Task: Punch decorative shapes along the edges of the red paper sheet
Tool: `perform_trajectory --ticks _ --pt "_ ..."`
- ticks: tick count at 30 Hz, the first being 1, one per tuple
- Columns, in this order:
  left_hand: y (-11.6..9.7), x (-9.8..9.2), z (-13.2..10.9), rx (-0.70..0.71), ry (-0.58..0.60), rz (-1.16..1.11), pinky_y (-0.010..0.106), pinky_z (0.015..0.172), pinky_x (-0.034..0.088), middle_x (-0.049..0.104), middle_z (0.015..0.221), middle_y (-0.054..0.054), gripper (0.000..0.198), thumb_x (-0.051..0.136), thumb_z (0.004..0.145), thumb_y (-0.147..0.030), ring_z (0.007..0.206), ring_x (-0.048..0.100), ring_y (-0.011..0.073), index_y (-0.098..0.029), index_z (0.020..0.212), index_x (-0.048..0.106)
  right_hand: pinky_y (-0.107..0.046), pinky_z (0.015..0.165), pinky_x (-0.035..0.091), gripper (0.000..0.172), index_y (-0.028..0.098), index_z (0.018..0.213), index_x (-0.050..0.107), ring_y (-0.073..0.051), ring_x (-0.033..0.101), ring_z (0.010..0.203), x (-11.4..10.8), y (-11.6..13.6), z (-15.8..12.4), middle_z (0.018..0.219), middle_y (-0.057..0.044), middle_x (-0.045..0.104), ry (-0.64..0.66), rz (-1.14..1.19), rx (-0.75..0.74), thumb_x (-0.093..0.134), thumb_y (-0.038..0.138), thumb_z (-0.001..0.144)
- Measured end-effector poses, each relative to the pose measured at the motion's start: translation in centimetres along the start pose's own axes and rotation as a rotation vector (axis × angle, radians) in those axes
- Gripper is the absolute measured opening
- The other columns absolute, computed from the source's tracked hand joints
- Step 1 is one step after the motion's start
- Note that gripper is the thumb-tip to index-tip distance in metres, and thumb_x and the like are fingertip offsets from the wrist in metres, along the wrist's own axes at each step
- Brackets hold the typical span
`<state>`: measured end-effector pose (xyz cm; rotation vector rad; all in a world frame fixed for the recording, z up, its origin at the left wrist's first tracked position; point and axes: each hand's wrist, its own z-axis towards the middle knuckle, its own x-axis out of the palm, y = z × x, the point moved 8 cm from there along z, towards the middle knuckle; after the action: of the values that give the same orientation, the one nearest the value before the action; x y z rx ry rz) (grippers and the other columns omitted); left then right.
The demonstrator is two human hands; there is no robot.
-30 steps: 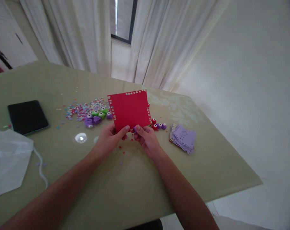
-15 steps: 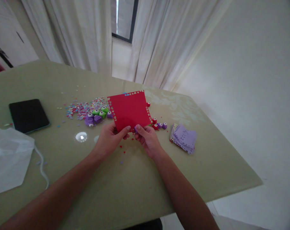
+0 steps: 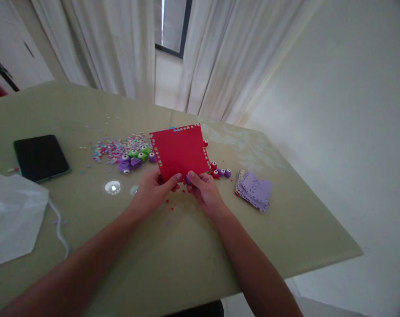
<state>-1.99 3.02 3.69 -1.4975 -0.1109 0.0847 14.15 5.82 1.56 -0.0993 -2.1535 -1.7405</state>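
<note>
A red sheet of paper (image 3: 180, 152) is held up over the table, with small shapes cut along its far, left and right edges. My left hand (image 3: 153, 187) pinches its near left edge, thumb on top. At the near edge, my right hand (image 3: 203, 189) is closed on a small purple craft punch (image 3: 188, 179), mostly hidden by the thumb and fingers. Beyond the right hand lie red punches (image 3: 214, 174) and small purple punches (image 3: 227, 173). Left of the paper sit larger purple punches (image 3: 124, 165) and green punches (image 3: 142, 156). Tiny red cut-outs (image 3: 172, 208) lie below the hands.
A heap of coloured paper cut-outs (image 3: 115, 149) lies behind the punches. A black tablet (image 3: 41, 156) and a white bag with a cord (image 3: 15, 215) are at left. A stack of punched lilac paper (image 3: 255, 190) lies right. The table's edge (image 3: 318, 268) runs along the near right.
Both hands and the red paper hold almost the same pose. The whole view has shifted very slightly.
</note>
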Motion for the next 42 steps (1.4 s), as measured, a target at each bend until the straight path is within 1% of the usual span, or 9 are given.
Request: perform_trajectory --ticks 4,10,19,25,29,38,42 --pt "-0.09 0.09 0.08 0.000 0.004 0.003 0.023 0.051 0.052 0.074 0.063 0.002 0.039 0.089 0.075 -0.055 0.056 0.069 0.0173 -0.019 0.081 0.075 -0.026 0.053 0.040 0.052 0.018 0.067 0.075 -0.011 0.051 0.054 0.17 0.05 -0.07 0.060 0.001 0.065 0.009 -0.003 -0.009 0.100 0.063 0.060" --pt "0.01 0.10 0.04 -0.017 0.006 0.012 0.023 0.049 0.051 0.074 0.064 0.003 0.040 0.088 0.074 -0.056 0.056 0.069 0.0182 -0.018 0.081 0.075 -0.026 0.053 0.040 0.053 0.019 0.068 0.074 -0.010 0.051 0.053 0.15 0.05 -0.05 0.064 0.000 0.068 0.001 -0.007 -0.014 0.100 0.064 0.059" --pt "-0.22 0.02 -0.09 -0.010 0.005 0.050 0.025 0.050 0.052 0.075 0.064 0.004 0.042 0.086 0.076 -0.058 0.057 0.070 0.0198 -0.018 0.081 0.075 -0.027 0.052 0.039 0.050 0.019 0.068 0.075 -0.011 0.051 0.053 0.07 0.12 -0.05 0.061 0.000 0.065 0.009 -0.048 -0.023 0.097 0.064 0.065" --pt "-0.09 0.18 -0.02 -0.011 0.015 0.021 0.025 0.051 0.052 0.075 0.065 0.004 0.045 0.086 0.075 -0.061 0.058 0.070 0.0198 -0.018 0.083 0.075 -0.027 0.054 0.039 0.051 0.019 0.068 0.075 -0.011 0.051 0.053 0.09 0.11 -0.04 0.061 0.000 0.066 0.007 -0.052 -0.025 0.098 0.064 0.063" --pt "-0.16 0.19 0.06 -0.001 0.020 0.017 0.026 0.053 0.052 0.075 0.065 0.004 0.043 0.087 0.075 -0.060 0.057 0.069 0.0187 -0.018 0.081 0.075 -0.025 0.053 0.038 0.053 0.018 0.067 0.076 -0.010 0.051 0.053 0.22 0.17 -0.09 0.061 0.001 0.066 0.011 -0.025 -0.021 0.099 0.065 0.061" --pt "-0.15 0.16 0.03 0.000 0.029 0.023 0.025 0.052 0.052 0.073 0.064 0.003 0.040 0.086 0.077 -0.057 0.056 0.067 0.0179 -0.019 0.079 0.073 -0.027 0.054 0.039 0.051 0.018 0.068 0.075 -0.011 0.052 0.054 0.13 0.10 -0.06 0.067 -0.002 0.070 -0.004 -0.025 -0.019 0.096 0.065 0.066" --pt "-0.18 0.14 0.05 0.003 0.026 0.026 0.026 0.052 0.052 0.073 0.063 0.003 0.042 0.086 0.077 -0.059 0.056 0.068 0.0187 -0.019 0.079 0.073 -0.027 0.053 0.037 0.052 0.019 0.067 0.074 -0.011 0.051 0.054 0.11 0.12 -0.05 0.064 0.000 0.068 -0.005 -0.028 -0.030 0.097 0.065 0.064"
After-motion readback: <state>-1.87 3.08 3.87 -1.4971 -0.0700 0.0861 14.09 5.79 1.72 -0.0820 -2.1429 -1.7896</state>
